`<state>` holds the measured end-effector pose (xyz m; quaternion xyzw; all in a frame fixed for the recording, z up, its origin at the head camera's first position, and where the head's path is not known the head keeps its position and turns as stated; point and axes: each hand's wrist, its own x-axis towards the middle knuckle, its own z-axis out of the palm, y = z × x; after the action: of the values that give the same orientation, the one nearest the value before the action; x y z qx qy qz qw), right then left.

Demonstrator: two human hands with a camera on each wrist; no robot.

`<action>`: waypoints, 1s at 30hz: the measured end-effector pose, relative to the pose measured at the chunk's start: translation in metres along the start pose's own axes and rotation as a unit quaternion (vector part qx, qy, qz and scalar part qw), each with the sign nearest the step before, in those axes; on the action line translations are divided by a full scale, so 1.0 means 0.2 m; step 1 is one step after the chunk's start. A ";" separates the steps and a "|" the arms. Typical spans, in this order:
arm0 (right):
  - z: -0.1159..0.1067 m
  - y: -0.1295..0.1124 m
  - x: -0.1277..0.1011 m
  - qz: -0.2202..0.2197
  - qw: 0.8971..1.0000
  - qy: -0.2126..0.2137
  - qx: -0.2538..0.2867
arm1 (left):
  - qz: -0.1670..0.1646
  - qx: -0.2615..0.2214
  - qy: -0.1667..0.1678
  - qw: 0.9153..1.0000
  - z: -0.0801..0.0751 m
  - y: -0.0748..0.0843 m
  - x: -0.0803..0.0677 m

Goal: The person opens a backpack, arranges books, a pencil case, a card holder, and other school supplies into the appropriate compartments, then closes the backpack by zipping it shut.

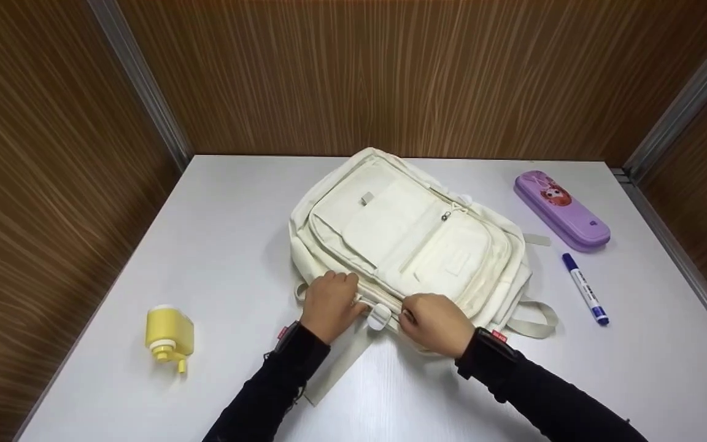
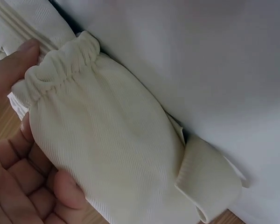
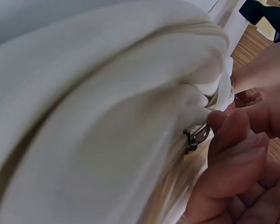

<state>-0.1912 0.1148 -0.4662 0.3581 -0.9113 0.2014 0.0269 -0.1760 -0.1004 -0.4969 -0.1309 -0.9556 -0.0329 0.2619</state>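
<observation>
A cream backpack [image 1: 384,215] lies flat on the table, its front pockets facing up. At its near edge my left hand [image 1: 331,307] grips the fabric; the left wrist view shows the thumb beside a zipper line and curled fingers at a gathered side pocket [image 2: 98,130]. Farther right along that edge is my right hand [image 1: 436,322], its thumb and fingers pinching a zipper pull whose dark metal slider [image 3: 197,137] shows in the right wrist view. A white round tag [image 1: 379,317] hangs between the hands.
To the right lie a purple pencil case [image 1: 562,210] and a white marker with blue ends [image 1: 585,288]. A yellow box-shaped item with a small crank [image 1: 169,331] stands at the left. Loose straps [image 1: 534,319] extend from the bag. Wood-patterned panels enclose the white table [image 1: 224,245].
</observation>
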 end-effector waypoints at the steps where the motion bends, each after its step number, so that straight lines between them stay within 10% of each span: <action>1: 0.00 0.00 0.00 0.001 1.000 0.003 0.002 | -0.003 0.001 0.005 1.000 0.00 0.01 0.00; 18: 0.02 -0.06 0.11 -0.018 0.998 0.042 0.036 | -0.072 -0.005 -0.001 0.997 -0.02 0.17 -0.05; 30: 0.04 -0.11 0.16 -0.034 0.997 0.028 0.070 | -0.098 -0.119 -0.011 0.988 -0.05 0.17 -0.08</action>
<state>-0.1990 0.0764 -0.4593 0.3843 -0.8810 0.2736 0.0347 -0.1487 -0.0729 -0.4959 -0.0669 -0.9559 -0.1702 0.2298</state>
